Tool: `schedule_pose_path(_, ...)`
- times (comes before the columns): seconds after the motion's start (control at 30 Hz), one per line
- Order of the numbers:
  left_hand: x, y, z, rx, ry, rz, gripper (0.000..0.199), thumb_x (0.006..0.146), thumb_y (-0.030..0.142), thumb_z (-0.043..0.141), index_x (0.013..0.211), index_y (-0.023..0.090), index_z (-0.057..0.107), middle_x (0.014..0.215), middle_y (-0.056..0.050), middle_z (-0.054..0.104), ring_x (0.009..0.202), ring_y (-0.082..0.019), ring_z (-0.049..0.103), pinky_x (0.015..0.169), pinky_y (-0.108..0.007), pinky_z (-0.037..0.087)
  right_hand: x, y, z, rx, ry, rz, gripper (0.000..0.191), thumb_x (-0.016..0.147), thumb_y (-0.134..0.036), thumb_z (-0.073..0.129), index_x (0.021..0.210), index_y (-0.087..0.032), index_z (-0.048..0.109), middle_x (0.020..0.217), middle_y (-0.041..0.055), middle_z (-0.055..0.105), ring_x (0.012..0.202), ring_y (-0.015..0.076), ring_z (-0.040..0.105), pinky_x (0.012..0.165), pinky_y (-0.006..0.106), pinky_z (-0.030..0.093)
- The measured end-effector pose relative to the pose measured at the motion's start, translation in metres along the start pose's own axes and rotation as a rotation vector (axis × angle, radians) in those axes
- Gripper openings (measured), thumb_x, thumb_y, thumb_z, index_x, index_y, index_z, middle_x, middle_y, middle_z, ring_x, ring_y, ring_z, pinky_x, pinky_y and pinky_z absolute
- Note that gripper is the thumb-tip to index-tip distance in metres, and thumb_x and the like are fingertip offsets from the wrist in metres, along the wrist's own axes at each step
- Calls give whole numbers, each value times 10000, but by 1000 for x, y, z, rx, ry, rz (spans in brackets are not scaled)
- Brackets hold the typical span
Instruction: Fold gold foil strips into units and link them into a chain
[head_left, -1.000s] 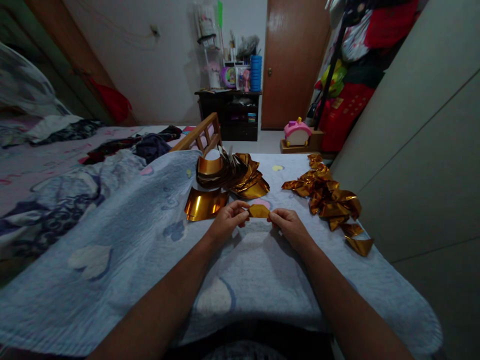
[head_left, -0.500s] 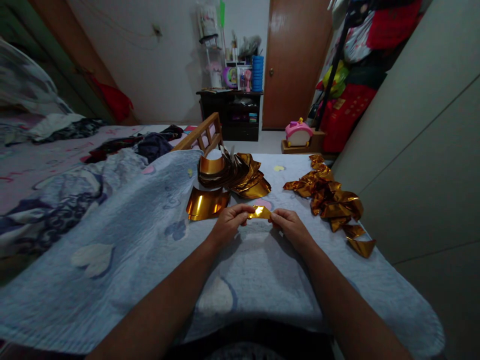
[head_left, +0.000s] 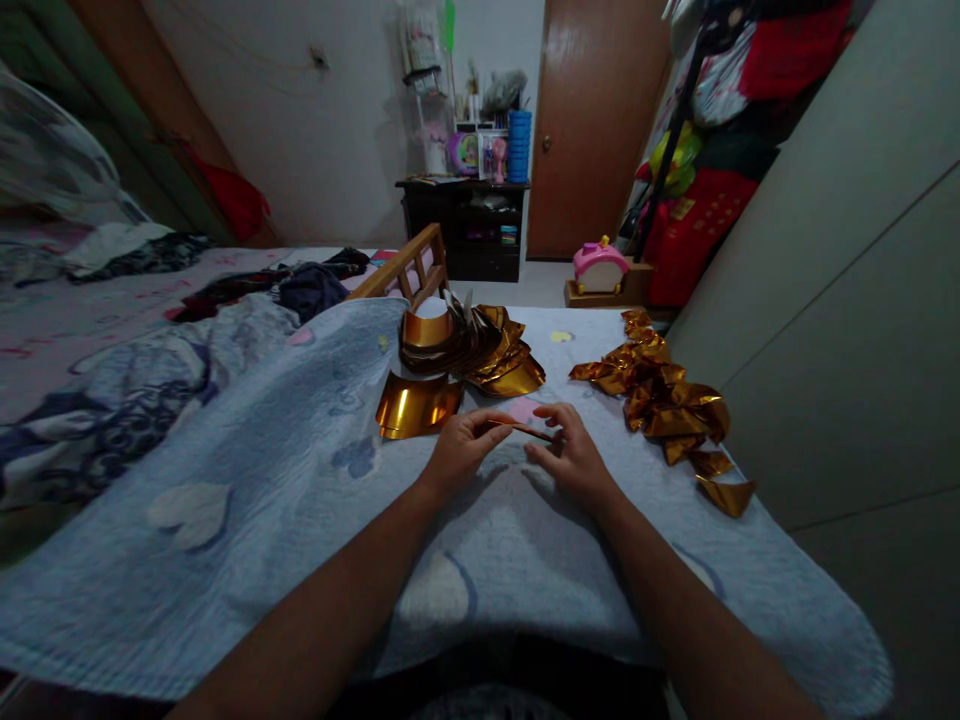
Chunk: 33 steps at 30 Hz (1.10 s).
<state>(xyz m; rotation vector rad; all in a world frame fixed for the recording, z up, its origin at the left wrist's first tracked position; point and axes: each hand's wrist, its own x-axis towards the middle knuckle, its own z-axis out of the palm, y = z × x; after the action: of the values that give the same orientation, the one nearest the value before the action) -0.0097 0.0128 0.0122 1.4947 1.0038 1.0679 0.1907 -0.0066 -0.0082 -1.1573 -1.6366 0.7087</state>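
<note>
A piece of gold foil paper (head_left: 531, 431), turned nearly edge-on, spans the gap between my hands as a thin strip. My left hand (head_left: 466, 448) pinches its left end between thumb and fingers. At the right end, my right hand (head_left: 574, 458) has its thumb and forefinger spread apart, with the strip's tip between them; any contact there is hard to make out. Beyond my left hand lie a few curved gold sheets (head_left: 418, 405), and behind them a fanned stack of gold foil paper (head_left: 506, 365). Folded gold foil pieces (head_left: 664, 398) form a heap to the right.
A blue blanket with heart patterns (head_left: 300, 520) covers the surface under my hands. A wooden rail (head_left: 397, 265) stands behind the stack. Rumpled clothes (head_left: 307, 290) lie on the bed at left. A pale cabinet (head_left: 862, 330) borders the right side. A pink-topped toy (head_left: 600, 268) sits beyond the far edge.
The foil has turned from showing its bright face to nearly edge-on. My right hand has loosened its pinch, its thumb and forefinger now apart. My left hand keeps its hold.
</note>
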Motion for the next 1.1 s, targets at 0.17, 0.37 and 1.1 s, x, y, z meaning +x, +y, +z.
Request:
schedule_pose_path(0.17, 1, -4, 4, 78, -21, 24, 240, 821, 369, 707, 891, 155, 789, 785, -47, 733, 728, -171, 623, 671, -272, 472, 1, -6, 4, -162, -24, -228, 86, 853, -238, 697, 929, -227, 658, 923, 53, 645, 931, 235, 572, 853, 386, 438)
schedule_pose_path(0.37, 0, -3, 6, 118, -133, 32, 247, 841, 364, 677, 926, 145, 755, 751, -23, 697, 657, -132, 569, 635, -242, 431, 0, -12, 8, -180, -8, -231, 120, 908, -242, 685, 791, -214, 678, 777, 26, 610, 817, 196, 550, 773, 327, 414)
schedule_pose_path(1.1, 0, 5, -2, 358, -114, 174, 222, 899, 297, 553, 763, 163, 667, 714, -3, 642, 679, -141, 570, 686, -253, 426, 0, -6, 6, -80, -136, -87, 136, 883, -198, 640, 781, -212, 730, 747, 21, 605, 767, 175, 564, 718, 305, 410)
